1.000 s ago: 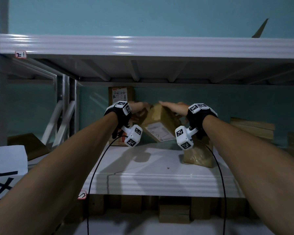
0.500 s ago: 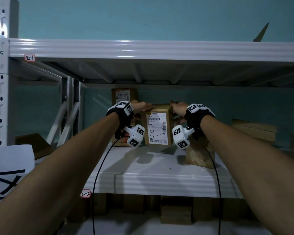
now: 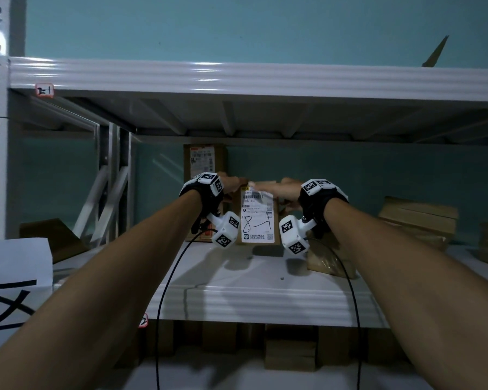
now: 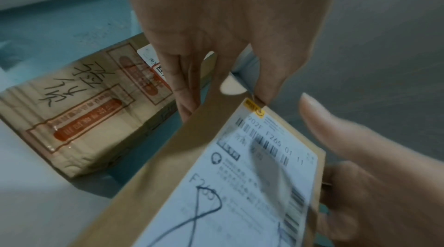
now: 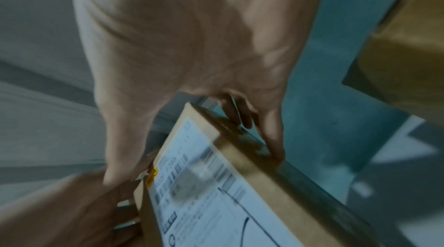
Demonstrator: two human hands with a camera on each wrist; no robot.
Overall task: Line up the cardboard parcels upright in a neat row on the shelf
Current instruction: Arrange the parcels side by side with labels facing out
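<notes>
A brown cardboard parcel (image 3: 258, 218) with a white label marked "8-1" stands upright on the white shelf (image 3: 265, 299), label facing me. My left hand (image 3: 233, 183) pinches its top left corner (image 4: 261, 97). My right hand (image 3: 273, 188) grips the top right edge, with the thumb (image 5: 120, 156) over the label and the fingers (image 5: 271, 137) behind. A taller parcel (image 3: 204, 161) stands upright just behind and to the left; in the left wrist view it shows handwriting (image 4: 84, 114).
A plastic-wrapped parcel (image 3: 327, 260) sits right of the held one. Flat cardboard parcels (image 3: 417, 220) lie stacked further right. A dark box (image 3: 51, 237) and a paper sign (image 3: 14, 280) are at the left. The upper shelf (image 3: 237, 77) hangs close overhead.
The labelled parcel has turned from a tilt to upright with its label facing me. Both hands have stayed on its top edge.
</notes>
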